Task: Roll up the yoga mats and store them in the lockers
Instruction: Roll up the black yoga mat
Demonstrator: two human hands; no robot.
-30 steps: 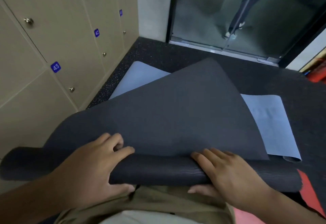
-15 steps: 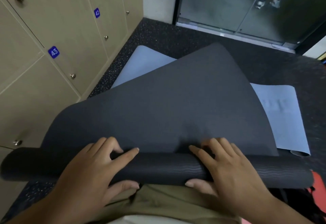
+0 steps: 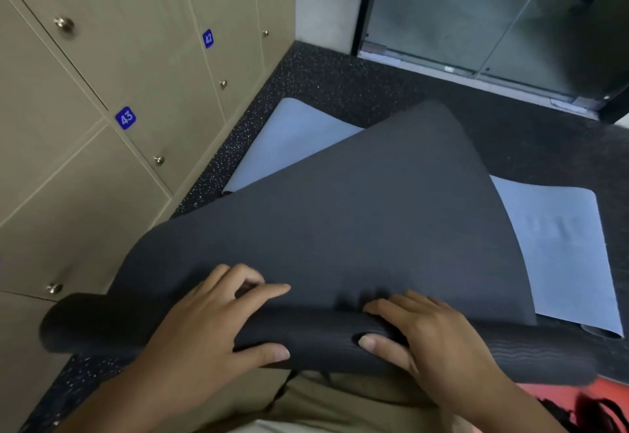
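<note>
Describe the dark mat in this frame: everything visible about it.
The dark mat is charcoal grey, matte and rubbery-looking, partly rolled. Its rolled end, with a faint wavy texture, lies across the person's lap; the loose sheet rises from it and drapes over a light blue mat. The left hand and right hand both grip the roll, thumbs underneath.

This looks like a gym or yoga studio changing area. A bank of beige lockers (image 3: pixel 143 68) with metal knobs and blue number tags (image 3: pixel 125 118) lines the left wall, dark speckled rubber flooring (image 3: pixel 326 78) covers the ground, and a glass door (image 3: pixel 476 13) stands at the far end.
</note>
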